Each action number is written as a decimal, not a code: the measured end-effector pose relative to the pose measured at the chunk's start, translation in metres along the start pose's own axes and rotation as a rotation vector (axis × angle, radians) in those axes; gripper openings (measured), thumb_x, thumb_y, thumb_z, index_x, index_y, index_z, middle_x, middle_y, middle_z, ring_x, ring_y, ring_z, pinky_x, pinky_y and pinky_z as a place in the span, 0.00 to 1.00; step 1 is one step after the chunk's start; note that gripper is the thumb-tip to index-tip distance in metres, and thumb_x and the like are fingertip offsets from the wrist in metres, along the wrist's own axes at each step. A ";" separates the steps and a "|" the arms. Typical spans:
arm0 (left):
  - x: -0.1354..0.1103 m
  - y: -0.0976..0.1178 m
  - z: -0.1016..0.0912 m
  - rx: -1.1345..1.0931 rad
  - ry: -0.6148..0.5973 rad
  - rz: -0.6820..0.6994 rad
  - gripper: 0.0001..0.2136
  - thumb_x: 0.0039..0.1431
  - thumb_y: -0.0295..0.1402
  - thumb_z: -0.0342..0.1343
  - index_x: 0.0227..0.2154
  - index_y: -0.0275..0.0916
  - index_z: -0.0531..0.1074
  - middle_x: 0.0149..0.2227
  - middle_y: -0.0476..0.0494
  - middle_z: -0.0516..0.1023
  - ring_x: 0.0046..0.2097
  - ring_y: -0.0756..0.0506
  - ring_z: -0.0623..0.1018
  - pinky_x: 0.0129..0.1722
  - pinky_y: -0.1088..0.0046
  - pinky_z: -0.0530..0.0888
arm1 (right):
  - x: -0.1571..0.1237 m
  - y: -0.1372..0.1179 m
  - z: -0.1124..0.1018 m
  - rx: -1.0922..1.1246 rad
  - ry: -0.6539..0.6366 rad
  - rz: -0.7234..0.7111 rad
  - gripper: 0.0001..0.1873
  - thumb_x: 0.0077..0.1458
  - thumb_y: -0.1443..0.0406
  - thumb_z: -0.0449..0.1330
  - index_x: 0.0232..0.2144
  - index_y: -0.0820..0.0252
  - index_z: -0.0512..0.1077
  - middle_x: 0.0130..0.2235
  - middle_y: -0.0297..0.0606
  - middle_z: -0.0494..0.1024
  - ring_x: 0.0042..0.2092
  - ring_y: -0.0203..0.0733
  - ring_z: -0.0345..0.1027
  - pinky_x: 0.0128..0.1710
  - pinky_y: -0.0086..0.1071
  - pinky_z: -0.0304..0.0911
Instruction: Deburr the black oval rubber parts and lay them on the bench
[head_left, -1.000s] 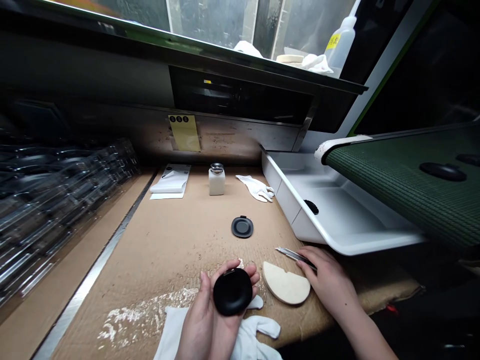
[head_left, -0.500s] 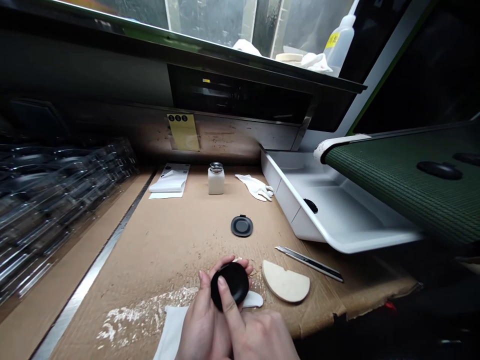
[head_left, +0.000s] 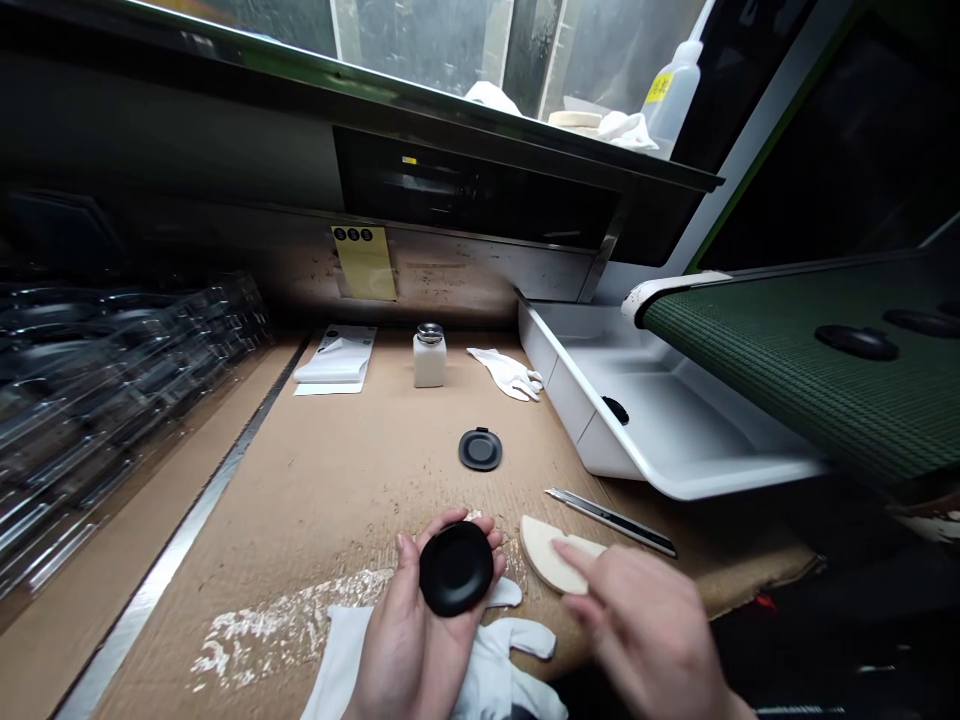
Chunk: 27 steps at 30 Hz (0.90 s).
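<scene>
On the palm of my left hand (head_left: 431, 630) lies a round, glossy black disc-shaped cap (head_left: 456, 568), with the fingers curled around its far edge and the thumb along its left side. My right hand (head_left: 649, 620), slightly blurred, is over a cream half-round pad (head_left: 551, 560). Its forefinger reaches onto the pad's face and the thumb is apart below; whether it presses on the pad I cannot tell. Under my left hand is a white glove (head_left: 499, 665). A utility knife (head_left: 611, 522) lies just beyond the pad.
Ahead on the cardboard are a black lid (head_left: 480, 450), a pump-top bottle (head_left: 430, 360), papers (head_left: 337, 358) and another white glove (head_left: 506, 374). A white tray (head_left: 675, 440) and a green conveyor belt (head_left: 750, 330) with black parts stand right. Clear plastic trays (head_left: 112, 400) are stacked left.
My right hand has left the black cap, where its forefinger was resting, and moved right to the cream pad. My left hand still holds the cap in nearly the same place.
</scene>
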<state>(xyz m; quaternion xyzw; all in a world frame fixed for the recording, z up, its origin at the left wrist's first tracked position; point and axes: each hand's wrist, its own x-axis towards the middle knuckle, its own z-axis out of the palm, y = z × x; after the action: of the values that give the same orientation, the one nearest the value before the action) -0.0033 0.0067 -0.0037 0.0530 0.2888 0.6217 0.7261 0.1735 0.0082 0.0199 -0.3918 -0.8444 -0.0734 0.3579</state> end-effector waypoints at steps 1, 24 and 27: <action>0.000 -0.001 0.001 0.011 -0.008 0.022 0.14 0.60 0.35 0.45 0.42 0.33 0.69 0.45 0.27 0.75 0.49 0.36 0.73 0.51 0.54 0.67 | -0.001 0.010 -0.005 -0.019 0.019 0.062 0.13 0.60 0.65 0.50 0.44 0.64 0.68 0.26 0.37 0.74 0.27 0.37 0.67 0.28 0.31 0.62; -0.006 -0.002 0.010 0.112 0.000 0.057 0.15 0.53 0.36 0.55 0.42 0.35 0.73 0.45 0.30 0.76 0.52 0.36 0.71 0.53 0.57 0.65 | -0.016 0.063 0.012 0.081 -0.143 0.518 0.11 0.60 0.63 0.48 0.43 0.55 0.66 0.42 0.37 0.74 0.43 0.41 0.69 0.42 0.33 0.65; -0.007 -0.006 0.006 0.270 -0.063 0.154 0.21 0.41 0.35 0.65 0.42 0.40 0.74 0.47 0.36 0.76 0.55 0.38 0.68 0.55 0.65 0.63 | -0.004 0.044 -0.006 0.199 -0.151 0.324 0.10 0.60 0.67 0.49 0.42 0.55 0.67 0.41 0.36 0.73 0.42 0.37 0.68 0.41 0.29 0.64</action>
<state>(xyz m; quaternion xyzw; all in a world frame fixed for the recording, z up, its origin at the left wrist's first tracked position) 0.0049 0.0007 0.0010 0.1916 0.3421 0.6291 0.6712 0.2099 0.0334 0.0147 -0.4897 -0.7978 0.0987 0.3375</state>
